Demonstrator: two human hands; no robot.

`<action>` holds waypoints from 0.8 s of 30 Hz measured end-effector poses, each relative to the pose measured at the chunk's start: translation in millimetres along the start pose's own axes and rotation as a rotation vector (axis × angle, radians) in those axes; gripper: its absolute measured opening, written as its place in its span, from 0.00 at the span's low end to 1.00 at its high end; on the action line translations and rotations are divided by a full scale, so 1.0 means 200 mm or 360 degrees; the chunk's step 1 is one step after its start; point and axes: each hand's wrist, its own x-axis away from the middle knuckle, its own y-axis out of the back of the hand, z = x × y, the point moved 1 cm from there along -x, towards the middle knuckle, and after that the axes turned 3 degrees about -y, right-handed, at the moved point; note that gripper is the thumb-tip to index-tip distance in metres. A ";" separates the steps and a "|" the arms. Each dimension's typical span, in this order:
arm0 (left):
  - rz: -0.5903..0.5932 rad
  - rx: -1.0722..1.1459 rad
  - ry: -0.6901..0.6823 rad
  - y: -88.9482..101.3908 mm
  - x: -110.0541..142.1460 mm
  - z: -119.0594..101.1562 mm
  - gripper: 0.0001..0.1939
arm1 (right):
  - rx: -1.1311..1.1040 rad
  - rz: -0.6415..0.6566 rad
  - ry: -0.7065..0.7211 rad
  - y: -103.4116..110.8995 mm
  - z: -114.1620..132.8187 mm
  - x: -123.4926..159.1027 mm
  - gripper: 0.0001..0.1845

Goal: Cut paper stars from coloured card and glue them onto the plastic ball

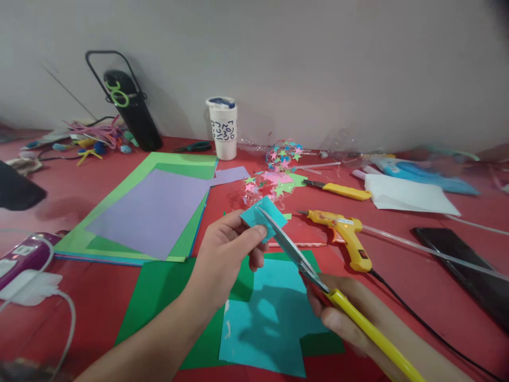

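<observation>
Up in the air above the table (401, 318), the left hand (234, 241) pinches a small turquoise piece of paper (257, 217), thumb on the face toward the person and fingers curled behind. The right hand (348, 289) is wrapped around yellow-handled scissors (289, 248), whose blades slant far and left across the piece, the tip near its middle. I can't tell from here whether the blades are parted.

For a tidy cut, I'd keep the paper taut, turn it with the left hand rather than twist the scissors, and take short bites. (That left thumb sits awfully near the blade; a grip closer to the edge seems safer.)

The left forearm reaches in from the near left, the right from the near right, and both hands meet over a notched turquoise sheet (270, 323) lying on green paper (159, 302).
</observation>
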 end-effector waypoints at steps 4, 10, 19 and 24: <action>-0.0009 -0.0002 -0.0003 -0.01 0.00 0.00 0.04 | -0.0010 0.0039 -0.0005 0.00 0.00 0.00 0.27; 0.0002 -0.0094 -0.0025 0.01 -0.01 0.00 0.04 | 0.0009 0.0169 -0.0009 0.01 0.02 -0.02 0.29; -0.0035 -0.0132 -0.0144 0.04 -0.04 -0.02 0.06 | -0.0037 0.0275 -0.0051 0.03 0.01 -0.03 0.30; 0.0020 -0.0198 -0.0087 0.03 -0.03 -0.02 0.06 | -0.0038 0.0219 -0.0094 0.06 0.04 -0.02 0.34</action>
